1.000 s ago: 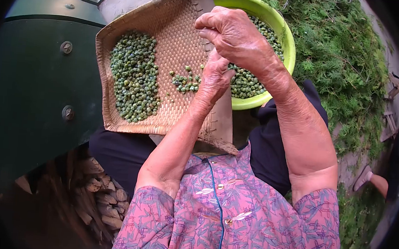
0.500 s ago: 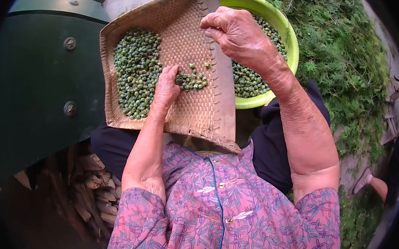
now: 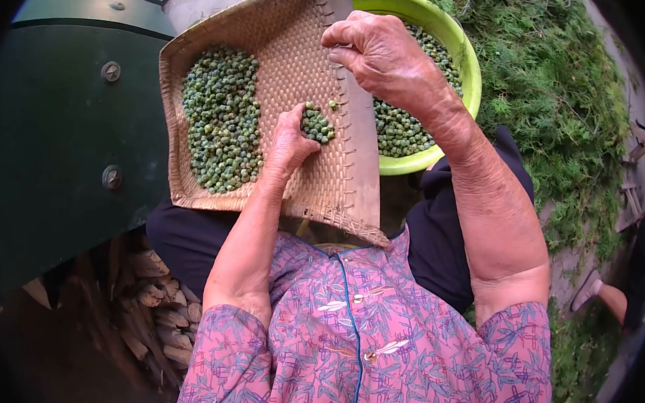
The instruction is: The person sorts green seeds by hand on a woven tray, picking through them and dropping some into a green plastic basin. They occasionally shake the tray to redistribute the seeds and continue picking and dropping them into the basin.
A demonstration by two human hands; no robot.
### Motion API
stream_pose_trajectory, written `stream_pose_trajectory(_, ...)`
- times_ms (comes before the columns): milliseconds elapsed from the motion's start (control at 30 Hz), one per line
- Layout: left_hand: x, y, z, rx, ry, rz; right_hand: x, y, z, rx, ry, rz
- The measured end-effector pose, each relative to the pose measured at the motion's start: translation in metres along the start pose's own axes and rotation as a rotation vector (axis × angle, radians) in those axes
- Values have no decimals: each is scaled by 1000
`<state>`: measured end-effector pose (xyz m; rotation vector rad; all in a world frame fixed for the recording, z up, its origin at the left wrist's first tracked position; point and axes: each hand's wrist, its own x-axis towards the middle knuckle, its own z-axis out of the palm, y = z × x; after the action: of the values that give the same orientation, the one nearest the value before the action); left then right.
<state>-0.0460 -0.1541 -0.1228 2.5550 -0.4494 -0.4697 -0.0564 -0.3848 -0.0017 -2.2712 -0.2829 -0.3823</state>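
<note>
We should push the small bunch of green seeds point(image 3: 317, 123) slowly toward the flat edge of the woven tray point(image 3: 296, 55), so none roll back into the big pile point(image 3: 221, 118). Our left hand point(image 3: 291, 140) lies flat on the tray, fingers cupped loosely behind the bunch. Our right hand point(image 3: 379, 54) is closed tight on the tray's edge, just above the green bowl point(image 3: 465, 76).

Outdoors in daylight — cut green branches point(image 3: 565, 107) cover the ground at right, a dark green metal drum point(image 3: 63, 128) stands left, stacked firewood point(image 3: 162, 318) below.
</note>
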Motion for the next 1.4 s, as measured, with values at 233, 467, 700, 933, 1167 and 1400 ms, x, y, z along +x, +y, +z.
stream_pose_trajectory(233,22,21,22,-303,-87,4,1,-1,3,12,-6,38)
stream_pose_trajectory(467,9,61,15,-512,-153,130,1,1,3,26,-5,25)
stream_pose_trajectory(700,16,-9,8,-184,110,19,2,0,4,-14,0,-13)
stream_pose_trajectory(933,11,5,19,-42,113,-17,2,1,4,-15,-43,25)
stream_pose_trajectory(1167,30,16,21,-66,105,-80,2,0,4,2,-29,27)
stream_pose_trajectory(1400,33,1,25,-209,47,53,2,-1,2,-7,-40,52)
